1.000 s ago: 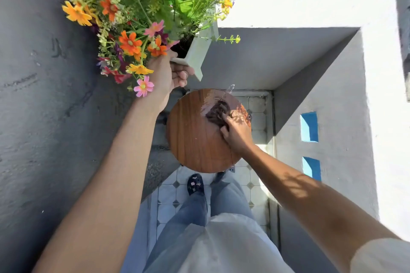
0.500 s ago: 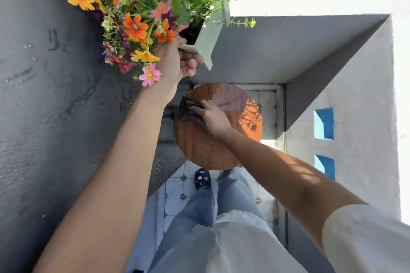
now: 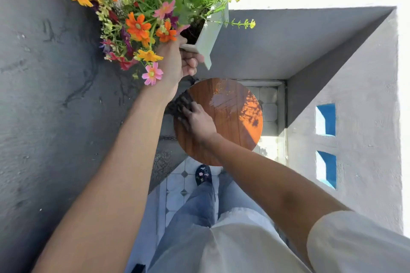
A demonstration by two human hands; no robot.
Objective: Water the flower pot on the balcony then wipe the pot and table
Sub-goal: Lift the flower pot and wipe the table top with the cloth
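Our sleeve (image 3: 355,241): short, white, loose
Our trousers (image 3: 195,206): faded blue denim
Our shoe (image 3: 203,176): dark, small floral pattern

A dark grey wall (image 3: 44,106), streaked and cracked, fills the left side of a narrow balcony. White parapet (image 3: 366,95) runs along the far end and right side, sunlit on top and shaded below, with two blue openings (image 3: 326,119) cut into it, one above the other. Pale floor tiles (image 3: 177,186) with small dark diamonds lie underfoot. Blue jeans (image 3: 195,210), a patterned dark shoe (image 3: 203,175) and a white shirt (image 3: 233,246) show at the bottom.
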